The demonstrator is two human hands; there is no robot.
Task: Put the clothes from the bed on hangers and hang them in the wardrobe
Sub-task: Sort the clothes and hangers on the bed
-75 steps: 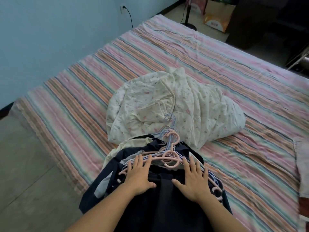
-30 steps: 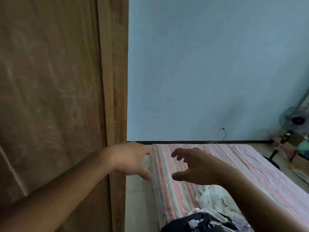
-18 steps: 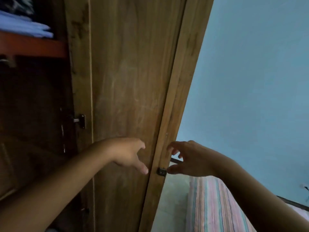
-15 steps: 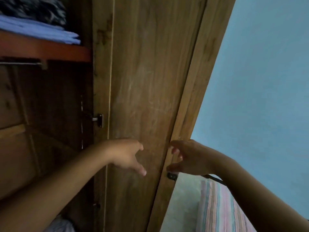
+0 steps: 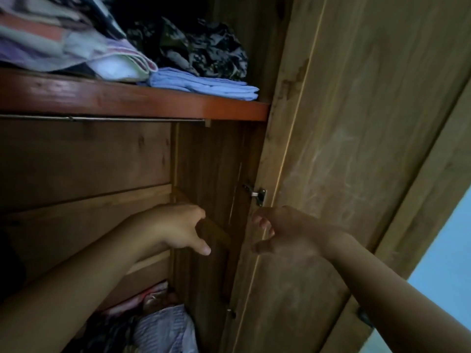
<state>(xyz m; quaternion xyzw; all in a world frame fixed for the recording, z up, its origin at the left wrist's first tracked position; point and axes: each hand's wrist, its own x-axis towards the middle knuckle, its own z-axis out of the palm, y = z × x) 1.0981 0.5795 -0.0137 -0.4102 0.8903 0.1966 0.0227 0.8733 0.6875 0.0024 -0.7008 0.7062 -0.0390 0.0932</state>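
head view, tilted, looking up into an open wardrobe (image 5: 204, 159). dim light inside.

left hand (image 5: 178, 228), centre of frame: reaches into the wardrobe opening, fingers loosely curled and pointing away, thumb stretched out toward lower right. holds nothing. not touching any surface that can be made out.

right hand (image 5: 288, 233), just right of centre: raised in front of the inner edge of the wardrobe door (image 5: 356, 149), fingers bent claw-like, thumb below them, a gap between thumb and fingers. holds nothing. fingertips sit close under a small metal latch (image 5: 258, 196) on the door edge; contact with door or latch cannot be told. the two hands are near each other, apart.

wardrobe: reddish shelf (image 5: 132, 99) runs across the upper left of the frame. on it, left to right: a blurred stack of folded striped cloth (image 5: 76, 47), a folded light-blue cloth (image 5: 204, 84) at the shelf's right end, a dark patterned garment (image 5: 198, 47) bundled behind the blue one. thin metal hanging rail (image 5: 102, 119) just under the shelf; nothing hangs on the stretch in view. back panel is plain wood boards.

bottom of the wardrobe, lower centre of frame: a heap of crumpled clothes (image 5: 163, 327), pale striped piece on top, pinkish fabric behind it.

door stands open and fills the right half of the frame. light-blue wall (image 5: 448, 263) shows past it at lower right.

the bed, the clothes on it and the hangers are out of frame.
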